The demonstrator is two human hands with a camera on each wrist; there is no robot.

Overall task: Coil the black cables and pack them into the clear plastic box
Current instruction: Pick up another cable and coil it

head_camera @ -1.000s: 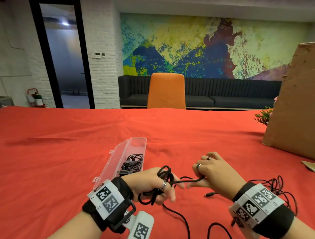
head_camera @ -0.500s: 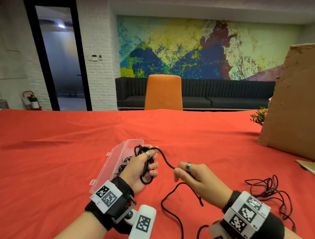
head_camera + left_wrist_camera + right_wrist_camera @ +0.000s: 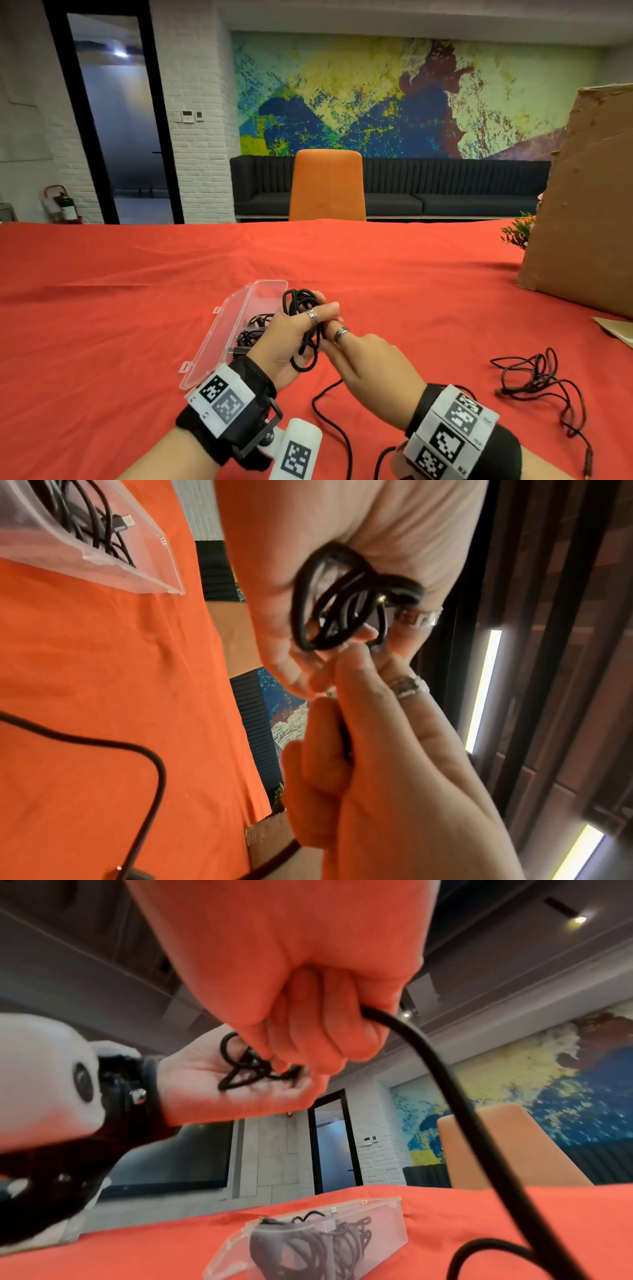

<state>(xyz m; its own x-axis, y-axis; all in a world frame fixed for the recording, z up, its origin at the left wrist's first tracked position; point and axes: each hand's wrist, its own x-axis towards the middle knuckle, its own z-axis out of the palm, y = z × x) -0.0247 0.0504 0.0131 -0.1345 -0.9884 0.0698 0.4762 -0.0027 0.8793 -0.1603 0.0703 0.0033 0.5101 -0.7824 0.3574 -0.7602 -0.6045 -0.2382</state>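
My left hand is raised over the near end of the clear plastic box and grips a coil of black cable looped round its fingers. My right hand is closed on the same cable right against the coil, fingertips touching the left hand. In the right wrist view the cable runs out of my right fist and down. Its loose tail trails on the red cloth toward me. Other coiled black cables lie inside the box.
A second tangled black cable lies on the cloth to the right. A big cardboard sheet stands at the far right with a small plant beside it. An orange chair is behind the table. The box lid lies open to the left.
My left hand rose with the coil over the box. My right hand came up and left to meet it, bringing more cable to the coil, and the slack between the hands is gone.
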